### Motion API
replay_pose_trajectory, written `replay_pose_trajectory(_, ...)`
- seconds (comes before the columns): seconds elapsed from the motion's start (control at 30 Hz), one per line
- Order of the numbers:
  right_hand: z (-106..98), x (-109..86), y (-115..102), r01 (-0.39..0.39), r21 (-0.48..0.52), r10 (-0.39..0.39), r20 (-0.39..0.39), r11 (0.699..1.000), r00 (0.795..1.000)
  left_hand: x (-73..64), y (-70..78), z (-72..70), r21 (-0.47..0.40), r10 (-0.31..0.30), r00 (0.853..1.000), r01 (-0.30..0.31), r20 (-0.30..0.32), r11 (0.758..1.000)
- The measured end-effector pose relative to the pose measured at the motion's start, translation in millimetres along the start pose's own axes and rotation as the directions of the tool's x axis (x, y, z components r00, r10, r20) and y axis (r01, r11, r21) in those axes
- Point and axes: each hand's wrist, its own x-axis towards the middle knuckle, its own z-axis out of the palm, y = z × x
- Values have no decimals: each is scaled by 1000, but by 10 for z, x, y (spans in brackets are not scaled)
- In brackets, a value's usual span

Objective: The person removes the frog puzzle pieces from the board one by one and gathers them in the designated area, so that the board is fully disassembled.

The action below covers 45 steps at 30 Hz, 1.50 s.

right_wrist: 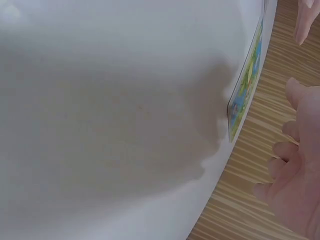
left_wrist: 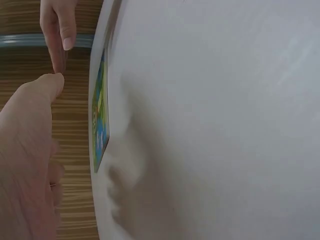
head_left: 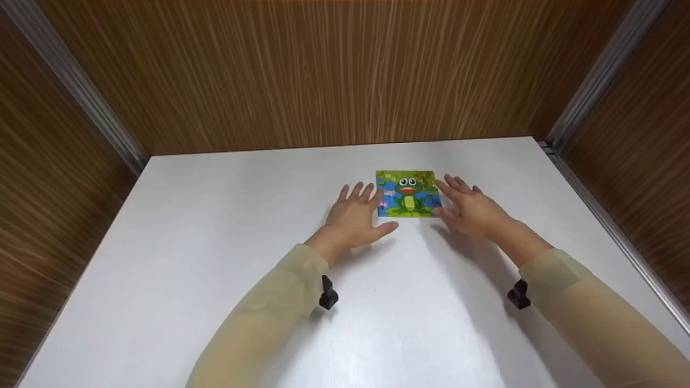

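Note:
A square, thin board with a frog picture [head_left: 408, 196] lies flat on the white table [head_left: 215, 242], toward its back edge. It shows a green frog on a blue and green ground. My left hand [head_left: 353, 215] is held with spread fingers at the board's left side, one fingertip over its edge in the head view. On the opposite side, my right hand [head_left: 474, 210] has its fingers extended, thumb and forefinger overlapping the right edge. Both wrist views show the hands raised above the tabletop, apart from the board [left_wrist: 100, 112], with shadows below. Neither hand holds anything.
A wood-grain panel [head_left: 345, 70] rises behind the table, with further panels at left and right. Metal rails [head_left: 609, 70] run along the corners. A small black clip-like piece [head_left: 328, 293] sits at each sleeve cuff.

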Motion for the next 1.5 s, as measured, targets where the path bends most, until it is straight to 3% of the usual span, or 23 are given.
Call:
replay_pose_trajectory(0.27, 145, 159, -54, -8, 9, 7, 47, 1000, 999, 91, 36, 141, -13, 37, 999, -36, 30, 999)
replay_pose_trajectory(0.47, 252, 195, -40, 18, -13, -17, 79, 1000, 997, 124, -9, 206, -17, 22, 997, -21, 76, 1000)
replay_pose_trajectory(0.87, 305, 167, -28, 74, -11, -73, 63, 997, 995, 129, 16, 148, 40, 12, 984, -19, 176, 999)
replay_pose_trajectory(1.1, 359, 117, -87, 113, 18, -113, 38, 993, 993, 12, -20, 125, 73, 10, 981, -25, 193, 997)
replay_pose_trajectory(1.5, 460, 19, -339, 234, -2, -234, 31, 972, 972, -406, -148, 149, 68, 37, 985, -49, 169, 996)
